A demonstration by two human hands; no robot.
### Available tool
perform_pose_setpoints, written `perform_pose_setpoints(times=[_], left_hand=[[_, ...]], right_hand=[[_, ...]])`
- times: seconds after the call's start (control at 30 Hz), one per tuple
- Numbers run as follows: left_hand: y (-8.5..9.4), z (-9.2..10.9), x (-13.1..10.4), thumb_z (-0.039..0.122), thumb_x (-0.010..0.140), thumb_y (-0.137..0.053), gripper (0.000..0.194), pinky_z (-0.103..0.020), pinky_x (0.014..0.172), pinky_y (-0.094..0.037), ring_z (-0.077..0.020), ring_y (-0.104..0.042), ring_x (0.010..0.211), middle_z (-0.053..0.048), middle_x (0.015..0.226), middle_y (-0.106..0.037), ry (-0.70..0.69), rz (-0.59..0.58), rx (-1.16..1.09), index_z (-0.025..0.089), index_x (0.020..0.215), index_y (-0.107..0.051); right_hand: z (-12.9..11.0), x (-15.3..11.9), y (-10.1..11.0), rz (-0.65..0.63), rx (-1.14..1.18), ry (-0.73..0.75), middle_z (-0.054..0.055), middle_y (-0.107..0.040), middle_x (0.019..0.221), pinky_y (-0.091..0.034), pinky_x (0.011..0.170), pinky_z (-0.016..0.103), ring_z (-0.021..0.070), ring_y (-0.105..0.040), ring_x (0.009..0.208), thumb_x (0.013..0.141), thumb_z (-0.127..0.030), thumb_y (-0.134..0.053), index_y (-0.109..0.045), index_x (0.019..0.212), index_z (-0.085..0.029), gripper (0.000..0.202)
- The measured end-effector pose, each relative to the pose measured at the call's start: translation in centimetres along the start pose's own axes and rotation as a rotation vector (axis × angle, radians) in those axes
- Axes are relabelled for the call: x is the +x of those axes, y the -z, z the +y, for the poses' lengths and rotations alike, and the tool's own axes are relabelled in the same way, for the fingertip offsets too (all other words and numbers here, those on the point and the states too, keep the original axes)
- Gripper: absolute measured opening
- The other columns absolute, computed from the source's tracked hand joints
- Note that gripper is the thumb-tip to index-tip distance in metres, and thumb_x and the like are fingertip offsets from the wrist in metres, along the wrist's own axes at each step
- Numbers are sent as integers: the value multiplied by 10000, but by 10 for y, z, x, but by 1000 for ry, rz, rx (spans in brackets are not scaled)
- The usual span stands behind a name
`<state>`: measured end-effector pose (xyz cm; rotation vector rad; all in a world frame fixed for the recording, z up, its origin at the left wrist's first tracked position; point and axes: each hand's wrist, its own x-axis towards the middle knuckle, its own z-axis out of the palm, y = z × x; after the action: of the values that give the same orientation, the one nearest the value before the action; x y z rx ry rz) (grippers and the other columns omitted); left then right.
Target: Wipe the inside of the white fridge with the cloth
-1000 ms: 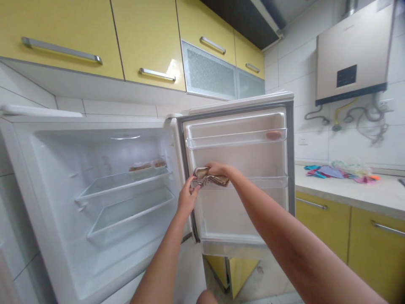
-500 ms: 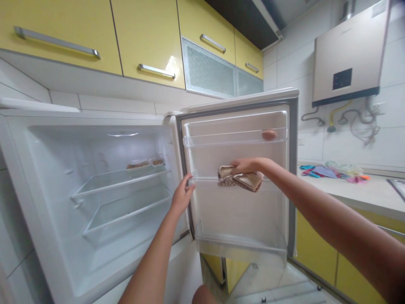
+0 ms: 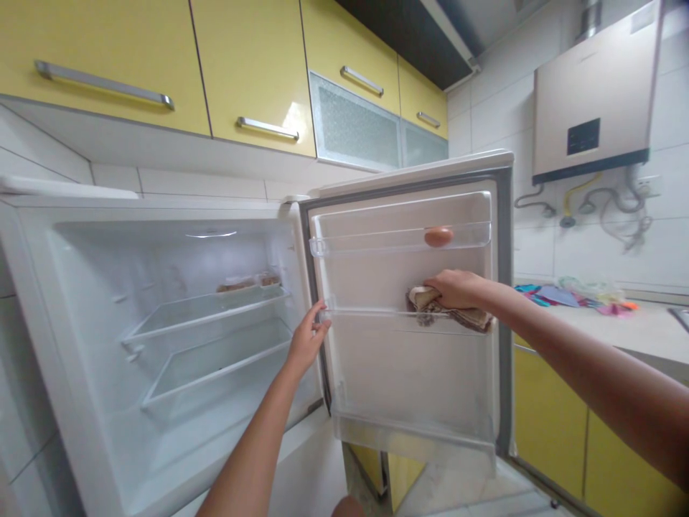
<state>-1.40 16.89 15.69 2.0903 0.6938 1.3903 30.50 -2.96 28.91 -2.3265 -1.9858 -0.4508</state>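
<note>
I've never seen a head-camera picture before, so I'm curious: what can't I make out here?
All in the head view:
The palm of the right hand: turned away from the camera.
Part of the patterned cloth: covered by that hand.
What the packages on the upper shelf contain: too small and blurred.
Any reading on the display of the water heater: too small.
The bottom of the refrigerator: cut off by the lower edge.

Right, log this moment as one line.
right hand: grips folded cloth at middle door shelf; left hand: at that shelf's hinge-side end; brown egg: top door shelf; refrigerator door: open
</note>
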Motion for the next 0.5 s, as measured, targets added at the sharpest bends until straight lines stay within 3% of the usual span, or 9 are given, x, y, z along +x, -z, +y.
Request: perform_pose_setpoints(times=[0.13, 0.3, 0.4, 0.5], left_hand=[[-6, -1, 2, 413, 871, -597, 569, -299, 766, -564, -127, -649, 837, -86, 1402, -590, -17, 24, -8, 281, 1415, -496], [-11, -2, 3, 405, 875, -592, 538, -295, 748, -564, -141, -657, 866, -100, 1404, -587, -26, 44, 6, 268, 1390, -515], [-13, -2, 3, 422, 878, -588, 571, -283, 693, -561, -122, -647, 782, -105, 1428, -571, 8, 47, -15, 271, 1420, -489], [-14, -3, 4, 477, 866, -610, 576, -270, 645, -550, -108, -627, 719, -106, 1434, -574, 25, 56, -36, 272, 1397, -519]], right_hand=[[-13, 13, -3, -23, 72, 83, 130, -753, 1110, -452, 742, 296, 283, -706, 988, 820, -237, -608, -714, 1096, -233, 296], [-58, 48, -4, -28, 162, 167, 102, -774, 1021, -418, 670, 254, 228, -707, 878, 829, -246, -607, -727, 1034, -198, 242], [-90, 57, 0, 58, 194, 174, 110, -763, 1091, -419, 711, 263, 243, -694, 956, 842, -255, -599, -722, 1080, -197, 273], [-116, 40, -1, 187, 224, 186, 85, -719, 1239, -428, 810, 287, 250, -649, 1082, 873, -251, -574, -644, 1264, -255, 397]])
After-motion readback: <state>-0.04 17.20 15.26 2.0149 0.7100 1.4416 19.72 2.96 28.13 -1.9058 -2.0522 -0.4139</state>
